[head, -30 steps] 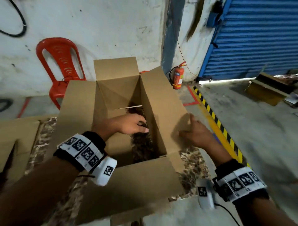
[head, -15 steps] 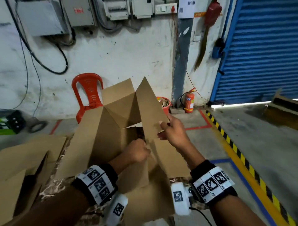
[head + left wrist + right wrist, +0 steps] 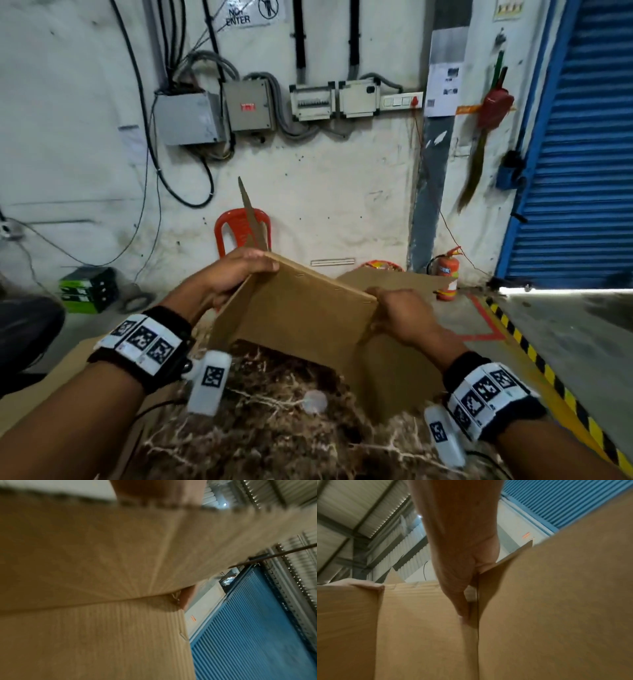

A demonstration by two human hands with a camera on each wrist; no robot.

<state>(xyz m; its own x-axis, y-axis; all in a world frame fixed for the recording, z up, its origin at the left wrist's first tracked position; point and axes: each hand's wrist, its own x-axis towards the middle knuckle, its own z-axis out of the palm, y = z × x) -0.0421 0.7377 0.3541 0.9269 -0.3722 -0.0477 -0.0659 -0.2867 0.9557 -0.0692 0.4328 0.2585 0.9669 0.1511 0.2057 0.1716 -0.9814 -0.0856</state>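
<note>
We find the cardboard box (image 3: 301, 318) raised at a tilt above the counter (image 3: 274, 428), one broad panel facing us; whether its lower edge touches the stone we cannot tell. The left hand (image 3: 236, 274) holds the panel's upper left corner, fingers curled over the edge. The right hand (image 3: 404, 311) holds the upper right corner; the right wrist view shows it pinching the edge where two panels meet. One flap (image 3: 251, 219) stands up loose behind the left hand.

Risks, in our judgement: the box is gripped only at two top corners, so the board may buckle or tear there; the walls look out of square and could fold flat if the hands draw apart or twist; the loose flap may swing and catch; the staples (image 3: 337, 288) along the top seam could snag a finger sliding that way; a corner set down on the polished counter may skid.

Materials: the box is brown corrugated board, matt, its fluting plain in the left wrist view, flat-panelled and sharp-creased; the staples are small and look metallic; the counter is dark brown stone with white veins, glossy. Beyond stand a red chair (image 3: 233, 229) of moulded plastic, a fire extinguisher (image 3: 447, 274) and a ribbed blue shutter (image 3: 582, 171).
</note>
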